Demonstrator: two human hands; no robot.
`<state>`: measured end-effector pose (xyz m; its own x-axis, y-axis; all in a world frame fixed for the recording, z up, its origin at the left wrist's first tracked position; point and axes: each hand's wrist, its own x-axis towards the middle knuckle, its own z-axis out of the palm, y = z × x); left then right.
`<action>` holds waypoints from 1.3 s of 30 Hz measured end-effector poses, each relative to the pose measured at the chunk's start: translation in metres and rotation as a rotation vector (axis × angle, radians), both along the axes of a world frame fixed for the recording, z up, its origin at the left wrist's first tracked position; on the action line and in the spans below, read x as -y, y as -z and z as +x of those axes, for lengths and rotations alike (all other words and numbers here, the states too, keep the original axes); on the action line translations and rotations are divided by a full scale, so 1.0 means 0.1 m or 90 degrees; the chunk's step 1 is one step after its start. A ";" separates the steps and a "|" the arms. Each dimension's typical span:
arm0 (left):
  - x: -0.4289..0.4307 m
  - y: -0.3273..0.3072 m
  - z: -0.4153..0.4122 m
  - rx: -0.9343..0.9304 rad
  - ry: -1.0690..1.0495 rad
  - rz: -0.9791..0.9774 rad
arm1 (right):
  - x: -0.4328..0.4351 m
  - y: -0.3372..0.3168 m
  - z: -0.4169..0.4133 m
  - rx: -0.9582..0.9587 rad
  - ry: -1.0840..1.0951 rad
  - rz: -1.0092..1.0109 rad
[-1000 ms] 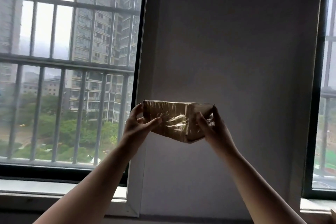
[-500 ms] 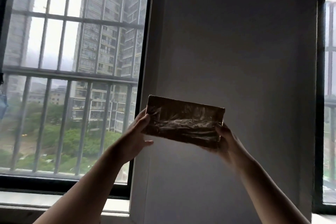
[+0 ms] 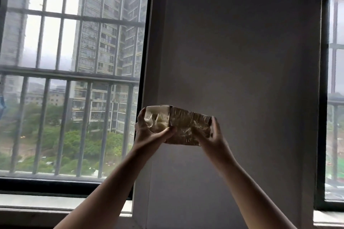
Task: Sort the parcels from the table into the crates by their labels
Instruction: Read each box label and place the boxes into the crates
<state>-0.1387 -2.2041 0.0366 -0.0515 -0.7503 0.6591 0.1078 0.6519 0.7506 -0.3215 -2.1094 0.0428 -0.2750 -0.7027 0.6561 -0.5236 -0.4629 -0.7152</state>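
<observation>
Parcel [image 3: 186,124] held up in the air, in front of the wall [image 3: 242,42].
Left grip [image 3: 149,133] clamps its left end, thumb across the front; right grip [image 3: 214,138] wraps the right end, blurred. Barred window [image 3: 74,76] at left.

Tape-wrapped parcel [image 3: 186,126] aloft before grey wall [image 3: 242,52], left hand [image 3: 149,132] and right hand [image 3: 212,135] gripping its ends.

We hold the brown tape-wrapped cardboard parcel [image 3: 186,126] up between our hands: our left hand [image 3: 149,134] grips its left end, our right hand [image 3: 212,137] its right end. Behind it stands the grey plaster wall [image 3: 242,52]. The black-framed barred window [image 3: 74,76] lies left of that wall, and a second dark-framed window [image 3: 336,98] lies at the far right.
</observation>
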 end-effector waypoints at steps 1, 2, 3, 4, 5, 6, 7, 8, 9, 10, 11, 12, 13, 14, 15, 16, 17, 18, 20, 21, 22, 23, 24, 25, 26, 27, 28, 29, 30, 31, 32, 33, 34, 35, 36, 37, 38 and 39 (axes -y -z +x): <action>0.00 0.04 -0.04 0.025 -0.040 -0.005 | 0.00 0.01 0.06 -0.011 -0.022 0.008; -0.04 0.07 -0.08 0.047 -0.054 -0.015 | 0.01 0.00 0.14 -0.010 -0.059 0.026; -0.07 0.11 -0.12 0.066 -0.059 -0.030 | 0.01 -0.02 0.21 -0.010 -0.091 0.041; -0.10 0.13 -0.15 0.075 -0.059 -0.041 | 0.03 -0.03 0.26 -0.004 -0.100 0.037; -0.09 0.17 -0.17 0.080 -0.056 -0.048 | 0.05 -0.03 0.28 0.010 -0.087 0.014; -0.08 0.18 -0.15 0.084 -0.044 -0.045 | 0.07 -0.04 0.28 0.031 -0.066 -0.004; -0.06 0.19 -0.12 0.074 -0.027 -0.047 | 0.09 -0.03 0.26 0.045 -0.052 -0.014; -0.03 0.20 -0.07 0.061 -0.004 -0.037 | 0.10 -0.02 0.23 0.056 -0.048 -0.028; 0.01 0.21 -0.01 0.033 0.028 -0.030 | 0.10 -0.01 0.20 0.068 -0.045 -0.048; -0.01 0.20 0.05 0.003 0.064 -0.019 | 0.10 0.00 0.16 0.085 -0.052 -0.075; 0.00 0.20 0.10 -0.031 0.109 -0.009 | 0.11 0.01 0.11 0.107 -0.069 -0.090; -0.02 0.19 0.14 -0.057 0.155 0.002 | 0.10 0.02 0.08 0.134 -0.110 -0.082; -0.03 0.19 0.19 -0.077 0.204 0.015 | 0.09 0.04 0.05 0.158 -0.153 -0.070; -0.06 0.18 0.23 -0.085 0.250 0.025 | 0.07 0.05 0.02 0.182 -0.180 -0.058; -0.07 0.17 0.25 -0.088 0.290 0.038 | 0.06 0.07 0.00 0.200 -0.197 -0.050; -0.08 0.16 0.27 -0.086 0.319 0.049 | 0.05 0.09 -0.01 0.214 -0.210 -0.047; -0.09 0.15 0.29 -0.087 0.333 0.056 | 0.05 0.10 -0.01 0.225 -0.218 -0.050; -0.09 0.14 0.30 -0.086 0.334 0.058 | 0.04 0.11 -0.01 0.231 -0.224 -0.051; -0.08 0.15 0.31 -0.077 0.317 0.055 | 0.07 0.13 -0.03 0.235 -0.228 -0.046; -0.07 0.16 0.31 -0.070 0.306 0.053 | 0.07 0.13 -0.04 0.231 -0.227 -0.047; -0.06 0.16 0.32 -0.063 0.298 0.052 | 0.07 0.12 -0.03 0.228 -0.230 -0.047; -0.06 0.17 0.32 -0.057 0.291 0.056 | 0.06 0.12 -0.03 0.231 -0.233 -0.047; -0.06 0.17 0.33 -0.048 0.279 0.064 | 0.04 0.11 -0.02 0.237 -0.235 -0.046; -0.07 0.16 0.34 -0.033 0.268 0.075 | 0.02 0.10 -0.02 0.245 -0.241 -0.047; -0.08 0.15 0.35 -0.013 0.263 0.085 | 0.00 0.08 -0.02 0.254 -0.251 -0.047; -0.10 0.14 0.35 0.007 0.261 0.091 | -0.01 0.08 -0.02 0.261 -0.263 -0.049; -0.11 0.14 0.35 0.019 0.257 0.090 | -0.04 0.07 -0.02 0.265 -0.270 -0.051; -0.11 0.14 0.34 0.017 0.256 0.084 | -0.05 0.08 -0.04 0.265 -0.276 -0.054; -0.11 0.14 0.34 0.005 0.260 0.082 | -0.05 0.09 -0.06 0.265 -0.277 -0.055; -0.10 0.15 0.33 -0.006 0.269 0.090 | -0.06 0.11 -0.08 0.262 -0.278 -0.057; -0.08 0.15 0.32 -0.010 0.279 0.101 | -0.06 0.12 -0.08 0.260 -0.276 -0.054; -0.07 0.16 0.32 -0.013 0.283 0.109 | -0.06 0.13 -0.08 0.261 -0.278 -0.051; -0.05 0.17 0.31 -0.013 0.281 0.116 | -0.06 0.15 -0.07 0.265 -0.283 -0.047; -0.03 0.19 0.31 -0.021 0.279 0.115 | -0.06 0.17 -0.08 0.273 -0.291 -0.046; 0.00 0.20 0.31 -0.033 0.274 0.108 | -0.07 0.17 -0.07 0.287 -0.293 -0.047; 0.04 0.22 0.31 -0.045 0.270 0.099 | -0.07 0.18 -0.08 0.298 -0.289 -0.055; 0.09 0.24 0.31 -0.060 0.261 0.090 | -0.07 0.17 -0.09 0.301 -0.272 -0.065; 0.13 0.26 0.32 -0.080 0.242 0.083 | -0.05 0.18 -0.11 0.297 -0.236 -0.074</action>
<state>-0.1072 -2.2175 0.0107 -0.2661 -0.7710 0.5786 0.4179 0.4486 0.7900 -0.3324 -2.1041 0.0253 -0.3019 -0.7379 0.6035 0.0436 -0.6431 -0.7645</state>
